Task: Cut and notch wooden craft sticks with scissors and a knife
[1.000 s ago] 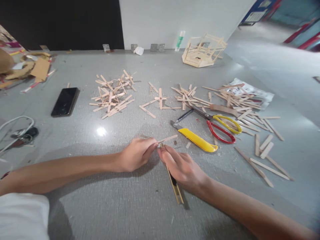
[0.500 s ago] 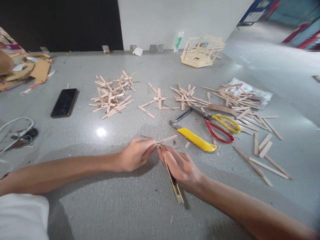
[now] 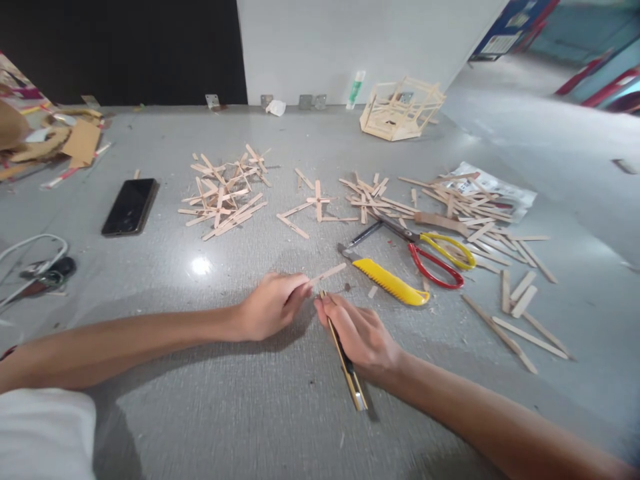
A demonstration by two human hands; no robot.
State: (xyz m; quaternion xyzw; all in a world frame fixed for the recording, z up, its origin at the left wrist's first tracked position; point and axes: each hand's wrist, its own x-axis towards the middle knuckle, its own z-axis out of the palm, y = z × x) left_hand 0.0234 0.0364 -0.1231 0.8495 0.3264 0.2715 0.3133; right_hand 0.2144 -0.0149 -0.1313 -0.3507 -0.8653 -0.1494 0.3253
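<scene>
Pinched in my left hand is a thin wooden stick, its free end pointing up and to the right. My right hand is wrapped round a long, narrow yellow and black tool that looks like a cutter, its lower end slanting toward me. The fingertips of both hands are close together, with a small gap between them. Just beyond my right hand lie a yellow saw-like knife and scissors with red and yellow handles.
Joined sticks are heaped at the back left, near a black phone. Loose sticks spread over the right side. A wooden frame model and a glue stick stand by the wall. A cable lies far left.
The stick in my left hand has shifted slightly left and up, away from the tip of the tool. My right hand has barely moved. The view has shifted slightly.
</scene>
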